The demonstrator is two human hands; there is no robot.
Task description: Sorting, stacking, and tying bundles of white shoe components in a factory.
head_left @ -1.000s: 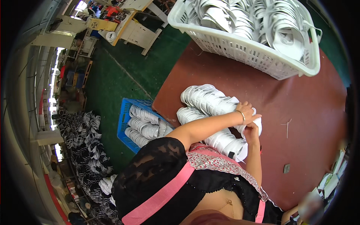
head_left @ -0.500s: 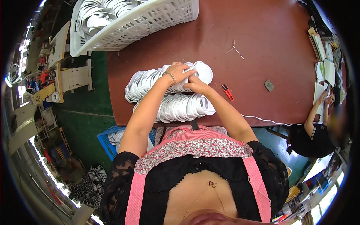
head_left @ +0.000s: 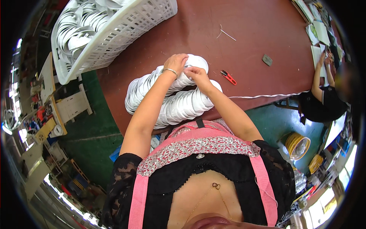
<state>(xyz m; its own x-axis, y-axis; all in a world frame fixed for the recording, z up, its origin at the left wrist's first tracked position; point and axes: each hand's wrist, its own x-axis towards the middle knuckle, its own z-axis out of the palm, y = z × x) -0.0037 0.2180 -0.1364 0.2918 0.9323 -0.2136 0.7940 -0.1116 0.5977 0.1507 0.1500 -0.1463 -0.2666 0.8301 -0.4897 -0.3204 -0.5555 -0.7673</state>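
Two rows of overlapping white curved pieces lie on the red-brown table (head_left: 244, 57) in front of me. The far row (head_left: 141, 86) and the near row (head_left: 183, 107) both run slantwise up to the right. At the far row's right end, my left hand (head_left: 176, 64) has its fingers bent over a white curved piece (head_left: 197, 63). Close beside it, my right hand (head_left: 198, 78) pinches at the edge of the same end of the row, thumb and fingers together. The fingers partly cover what they grip.
A white lattice crate (head_left: 124, 38) full of similar pieces stands at the far left. Red thread snips (head_left: 228, 77), a grey-green square (head_left: 267, 60) and a white thread (head_left: 228, 35) lie to the right. White cord (head_left: 263, 96) follows the near edge. Another person (head_left: 322, 103) works at the right.
The whole view has turned, so the crate and table appear shifted left. My hands stay at the far row's right end, with the right hand's fingers now drawn into a pinch.
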